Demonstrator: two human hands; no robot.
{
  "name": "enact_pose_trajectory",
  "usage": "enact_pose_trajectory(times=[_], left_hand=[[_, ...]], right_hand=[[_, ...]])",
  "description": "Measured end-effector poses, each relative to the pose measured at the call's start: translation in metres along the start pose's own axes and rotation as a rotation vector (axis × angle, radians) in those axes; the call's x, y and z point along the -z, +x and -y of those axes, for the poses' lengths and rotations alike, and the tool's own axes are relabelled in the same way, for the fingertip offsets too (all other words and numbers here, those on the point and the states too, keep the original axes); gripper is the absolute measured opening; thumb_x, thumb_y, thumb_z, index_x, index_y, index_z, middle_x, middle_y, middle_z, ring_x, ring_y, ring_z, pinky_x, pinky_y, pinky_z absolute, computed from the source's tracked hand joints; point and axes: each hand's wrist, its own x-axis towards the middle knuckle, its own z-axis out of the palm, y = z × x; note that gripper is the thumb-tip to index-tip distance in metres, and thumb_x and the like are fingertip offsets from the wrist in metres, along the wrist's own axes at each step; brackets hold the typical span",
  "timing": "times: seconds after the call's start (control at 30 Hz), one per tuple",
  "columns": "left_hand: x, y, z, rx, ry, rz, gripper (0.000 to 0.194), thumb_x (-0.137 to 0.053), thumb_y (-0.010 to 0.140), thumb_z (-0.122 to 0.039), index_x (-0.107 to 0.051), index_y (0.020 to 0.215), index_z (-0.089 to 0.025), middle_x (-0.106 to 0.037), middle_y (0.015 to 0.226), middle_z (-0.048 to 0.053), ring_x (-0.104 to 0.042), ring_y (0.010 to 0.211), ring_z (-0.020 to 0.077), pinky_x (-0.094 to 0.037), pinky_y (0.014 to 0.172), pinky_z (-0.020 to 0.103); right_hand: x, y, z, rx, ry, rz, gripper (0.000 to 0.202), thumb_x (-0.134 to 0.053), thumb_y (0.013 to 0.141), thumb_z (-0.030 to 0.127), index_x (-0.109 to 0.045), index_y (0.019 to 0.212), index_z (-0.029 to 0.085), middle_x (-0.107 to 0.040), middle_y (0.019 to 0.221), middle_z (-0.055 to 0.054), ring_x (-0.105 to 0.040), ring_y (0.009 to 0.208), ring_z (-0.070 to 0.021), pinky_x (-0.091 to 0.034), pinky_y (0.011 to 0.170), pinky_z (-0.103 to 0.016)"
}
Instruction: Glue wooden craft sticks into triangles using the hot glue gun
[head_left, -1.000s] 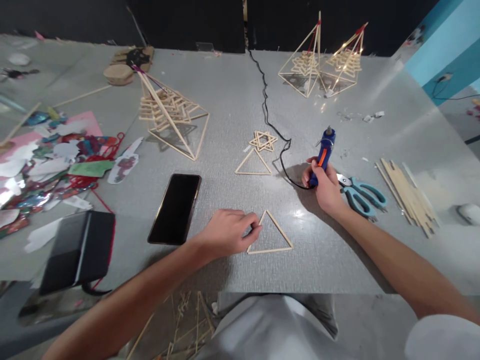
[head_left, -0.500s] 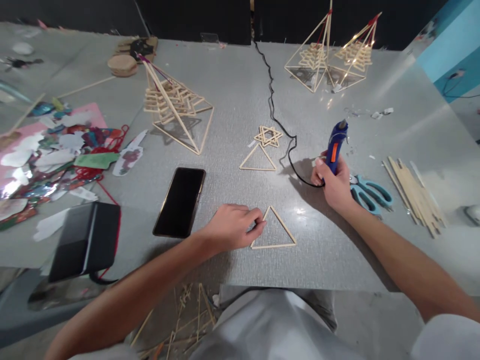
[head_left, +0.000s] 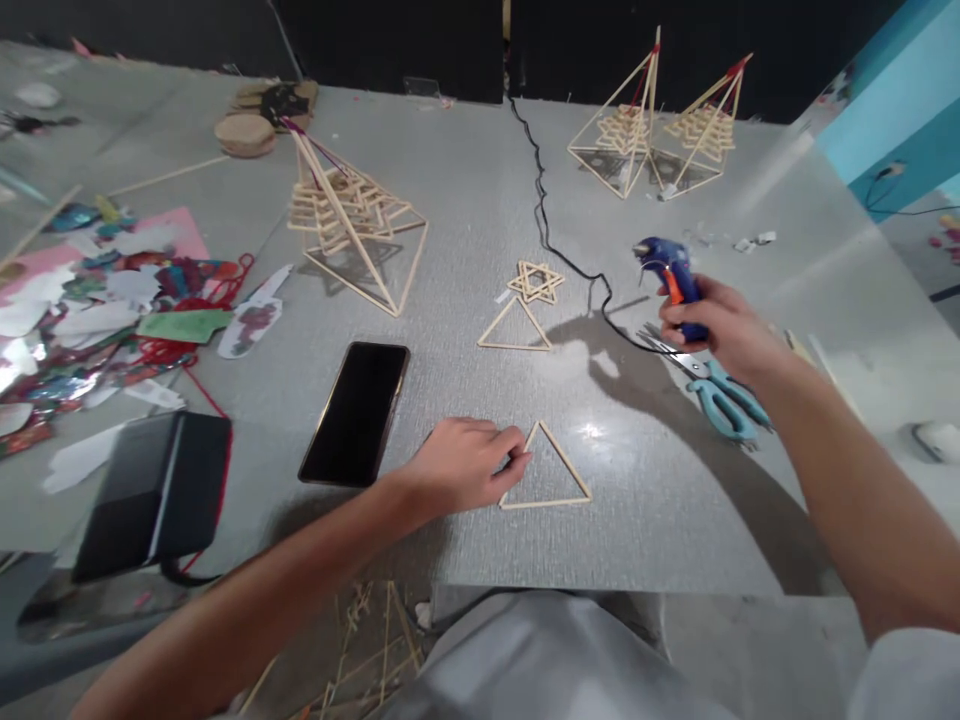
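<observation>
My left hand (head_left: 474,462) pinches the left side of a triangle of thin wooden sticks (head_left: 565,462) lying flat near the table's front edge. Raised over the right part of the table, my right hand (head_left: 716,318) is wrapped round a blue glue gun (head_left: 670,270) with an orange trigger. Its nozzle points left and its black cord trails from the handle. Scissors with light blue handles (head_left: 721,400) lie below that hand. Farther back are a second stick triangle (head_left: 514,346) and a small six-pointed stick star (head_left: 535,282).
A phone (head_left: 355,414) lies left of my left hand. Stick pyramids stand at the back left (head_left: 358,230) and back right (head_left: 626,150). Paper and foil scraps (head_left: 120,290) cover the far left, near a black folded case (head_left: 154,490). The black cord (head_left: 546,215) crosses the table.
My right hand has moved right with the glue gun and tilted it, so the nozzle now points left instead of up and away. My left hand keeps its pinch on the triangle.
</observation>
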Motion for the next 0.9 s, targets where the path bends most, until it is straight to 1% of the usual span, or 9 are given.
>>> enact_pose_trajectory(times=[0.1,0.27,0.37,0.43,0.53,0.67,0.77,0.83,0.9], left_hand=[[0.000,0.000,0.000,-0.029,-0.006,-0.056,0.028,-0.049,0.110,-0.034,-0.064,0.089,-0.023,-0.067,0.064,-0.003,-0.063,0.060,0.0145,-0.036,0.058,0.029],[0.002,0.002,-0.001,-0.074,-0.033,-0.111,0.027,-0.049,0.110,-0.029,-0.062,0.088,-0.022,-0.064,0.063,-0.004,-0.059,0.055,0.0133,-0.041,0.058,0.029],[0.005,0.003,-0.003,-0.070,-0.028,-0.091,0.030,-0.047,0.111,-0.027,-0.062,0.086,-0.022,-0.061,0.060,-0.005,-0.056,0.052,0.0132,-0.041,0.056,0.030],[0.007,0.003,-0.004,-0.066,-0.018,-0.059,0.032,-0.046,0.112,-0.028,-0.063,0.086,-0.022,-0.060,0.059,-0.004,-0.055,0.050,0.0137,-0.040,0.055,0.031],[0.008,0.003,-0.004,-0.072,-0.012,-0.043,0.031,-0.047,0.113,-0.030,-0.065,0.088,-0.022,-0.060,0.060,-0.004,-0.055,0.049,0.0146,-0.040,0.053,0.032],[0.007,0.001,-0.003,-0.080,0.000,-0.076,0.030,-0.048,0.112,-0.029,-0.065,0.088,-0.022,-0.060,0.060,-0.004,-0.058,0.050,0.0154,-0.041,0.051,0.032],[0.007,0.001,-0.003,-0.088,0.017,-0.105,0.030,-0.048,0.112,-0.028,-0.065,0.088,-0.022,-0.059,0.059,-0.005,-0.058,0.051,0.0154,-0.041,0.051,0.033],[0.008,0.002,-0.003,-0.094,0.028,-0.116,0.031,-0.047,0.113,-0.028,-0.065,0.088,-0.022,-0.059,0.059,-0.005,-0.058,0.050,0.0155,-0.040,0.051,0.033],[0.008,0.002,-0.004,-0.097,0.041,-0.112,0.033,-0.046,0.114,-0.029,-0.065,0.088,-0.022,-0.059,0.059,-0.005,-0.058,0.050,0.0154,-0.040,0.051,0.033]], right_hand=[[-0.016,0.001,-0.015,-0.015,-0.099,0.075,0.044,-0.094,0.077,0.047,-0.061,0.099,0.027,-0.050,0.067,0.004,-0.043,0.055,-0.0126,-0.027,0.046,-0.027],[-0.034,0.007,-0.041,0.055,-0.209,-0.008,0.052,-0.097,0.073,0.055,-0.062,0.102,0.028,-0.059,0.070,0.003,-0.047,0.062,-0.0162,-0.034,0.053,-0.030],[-0.033,0.010,-0.049,0.160,-0.269,-0.037,0.045,-0.096,0.077,0.054,-0.063,0.097,0.030,-0.057,0.069,0.004,-0.043,0.062,-0.0165,-0.033,0.055,-0.031],[-0.029,0.010,-0.049,0.239,-0.374,-0.053,0.035,-0.088,0.087,0.054,-0.063,0.096,0.030,-0.057,0.073,0.002,-0.045,0.064,-0.0177,-0.036,0.059,-0.033],[-0.022,0.009,-0.044,0.378,-0.611,-0.091,0.020,-0.071,0.100,0.046,-0.066,0.107,0.028,-0.066,0.088,-0.005,-0.058,0.079,-0.0241,-0.048,0.076,-0.042],[-0.017,0.005,-0.037,0.576,-0.951,-0.270,0.030,-0.059,0.095,0.023,-0.064,0.125,0.024,-0.071,0.117,-0.013,-0.062,0.112,-0.0370,-0.047,0.099,-0.056],[-0.018,0.002,-0.038,0.457,-0.894,-0.320,0.026,-0.057,0.092,0.022,-0.060,0.118,0.026,-0.068,0.099,-0.008,-0.063,0.092,-0.0310,-0.048,0.082,-0.047],[-0.021,0.000,-0.042,0.344,-0.743,-0.234,0.016,-0.060,0.093,0.027,-0.056,0.109,0.026,-0.059,0.081,-0.001,-0.055,0.072,-0.0238,-0.042,0.067,-0.039],[-0.025,0.000,-0.048,0.303,-0.602,-0.084,0.017,-0.064,0.094,0.036,-0.054,0.103,0.027,-0.055,0.078,0.001,-0.051,0.069,-0.0205,-0.038,0.062,-0.036]])
